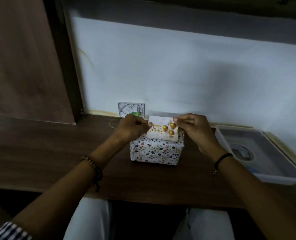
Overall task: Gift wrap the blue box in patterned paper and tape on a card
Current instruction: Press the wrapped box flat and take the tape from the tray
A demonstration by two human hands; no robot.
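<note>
Both arms fwd; left hand (132,127) & right hand (193,126) pinch card (158,129) ends.

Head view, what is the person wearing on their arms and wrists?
A brown beaded bracelet with a dark tassel circles the left wrist. A thin black thread band with a small charm circles the right wrist. A dark-and-white checked sleeve shows near the left elbow; the forearms are otherwise bare.
</note>
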